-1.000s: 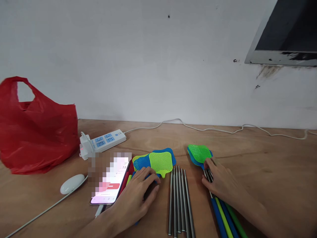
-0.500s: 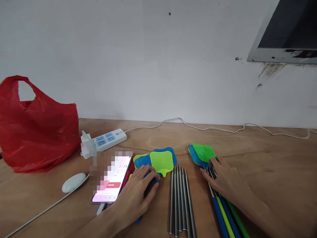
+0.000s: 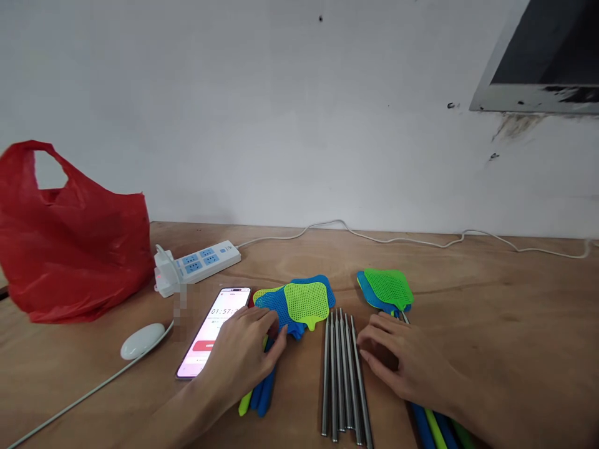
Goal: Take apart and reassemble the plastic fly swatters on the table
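Observation:
My left hand [image 3: 247, 349] is curved with its thumb apart from the fingers, over the lower edge of a pile of mesh fly swatter heads [image 3: 306, 299] in yellow-green and blue, with a bit of red. Beneath it lie loose blue and yellow-green handles [image 3: 266, 393]. Several metal rods [image 3: 344, 380] lie side by side in the middle. Just right of them, my right hand [image 3: 397, 355] is half curled, thumb and fingers apart, fingertips close to the outermost rod; I cannot tell whether they touch. It partly covers the fly swatters [image 3: 388, 288] with green and blue heads.
A phone [image 3: 215, 337] with a lit screen lies left of my left hand. Farther left are a white mouse-shaped device [image 3: 143, 341] with a cable, a power strip [image 3: 201, 265] and a red plastic bag [image 3: 75, 243]. A white cord [image 3: 397, 239] runs along the wall.
My right hand has left the fly swatters' shafts and moved left toward the metal rods. My left hand has shifted slightly left and toward me, showing more of the handles.

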The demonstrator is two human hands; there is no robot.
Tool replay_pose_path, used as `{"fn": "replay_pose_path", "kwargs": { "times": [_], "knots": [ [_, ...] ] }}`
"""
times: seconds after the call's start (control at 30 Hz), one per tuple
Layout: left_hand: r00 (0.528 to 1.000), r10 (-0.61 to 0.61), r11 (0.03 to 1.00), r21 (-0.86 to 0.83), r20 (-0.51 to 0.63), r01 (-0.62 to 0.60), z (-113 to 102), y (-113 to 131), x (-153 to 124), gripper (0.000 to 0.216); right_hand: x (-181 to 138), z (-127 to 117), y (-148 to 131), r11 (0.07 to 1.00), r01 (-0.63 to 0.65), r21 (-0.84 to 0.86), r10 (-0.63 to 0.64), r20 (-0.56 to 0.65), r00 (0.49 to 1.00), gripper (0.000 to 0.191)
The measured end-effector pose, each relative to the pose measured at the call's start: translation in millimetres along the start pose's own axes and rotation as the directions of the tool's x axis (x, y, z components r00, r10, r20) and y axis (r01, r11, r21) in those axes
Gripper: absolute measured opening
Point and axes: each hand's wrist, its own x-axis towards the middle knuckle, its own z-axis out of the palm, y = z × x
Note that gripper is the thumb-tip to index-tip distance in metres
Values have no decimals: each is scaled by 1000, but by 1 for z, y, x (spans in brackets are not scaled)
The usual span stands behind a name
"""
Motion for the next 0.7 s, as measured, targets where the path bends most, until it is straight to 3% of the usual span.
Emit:
{"fn": "replay_pose_path", "kwargs": {
  "times": [0.23,0.7],
  "knots": [
    [994,-13,999,54,104,7,6,1,-5,38,-2,4,0,990,63,124,-69,48,996,14],
    [980,-113,988,124,167,93,3,8,-5,30,-1,8,-1,991,67,116,-73,45,996,10]
  ]
}}
